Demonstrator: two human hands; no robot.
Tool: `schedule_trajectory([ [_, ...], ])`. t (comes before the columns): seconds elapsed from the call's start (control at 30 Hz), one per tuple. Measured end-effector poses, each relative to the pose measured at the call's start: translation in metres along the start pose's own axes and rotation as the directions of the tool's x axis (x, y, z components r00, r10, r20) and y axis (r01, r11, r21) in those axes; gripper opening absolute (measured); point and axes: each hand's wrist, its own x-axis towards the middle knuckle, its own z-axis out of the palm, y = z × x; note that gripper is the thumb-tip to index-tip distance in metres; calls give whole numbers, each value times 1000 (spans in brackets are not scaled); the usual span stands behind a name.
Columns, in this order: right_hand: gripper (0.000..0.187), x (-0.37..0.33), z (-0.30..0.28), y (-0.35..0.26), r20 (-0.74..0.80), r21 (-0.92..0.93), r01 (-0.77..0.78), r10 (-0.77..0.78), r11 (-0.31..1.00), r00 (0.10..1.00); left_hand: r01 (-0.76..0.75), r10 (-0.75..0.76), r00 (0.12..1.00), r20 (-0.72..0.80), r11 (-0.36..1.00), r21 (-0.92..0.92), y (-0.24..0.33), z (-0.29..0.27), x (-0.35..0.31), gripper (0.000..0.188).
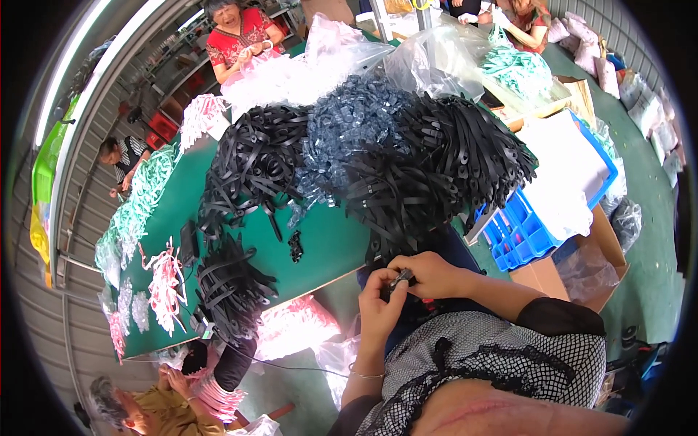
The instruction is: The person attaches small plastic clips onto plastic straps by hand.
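Black in colour, a small part (405, 277) is pinched in the curled fingers of left hand (382, 296) and right hand (424, 274), apparently mid-handling, while black straps (469, 145) and clear pieces (352, 120) lie heaped on the green table (323, 251), finished share indeterminable.

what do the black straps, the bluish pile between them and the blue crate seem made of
Black straps: perhaps rubber or soft plastic, satin; they bend in smooth curves with soft highlights. Bluish pile: probably glossy, translucent plastic, given its many small glints. Blue crate: likely hard plastic, smooth, with moulded-looking compartments.
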Motion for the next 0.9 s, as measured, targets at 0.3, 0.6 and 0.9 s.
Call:
schedule_trajectory([
  [0.3, 29, 0, 11, 11, -43, -55, 62, -64, 997, 997, -56, 51, 998, 25, 945, 323, -5, 0, 1, 14],
  [0.6, 18, -10, -8, 22, 367, 629, -346, 127, 696, 921, 6, -5, 999, -37, 1000, 28, -16, -7, 4, 15],
  [0.9, 11, -12, -6, 20, 86, 704, -253, 274, 663, 958, 43, -74, 996, -58, 908, -417, -18, -3, 7, 23],
])
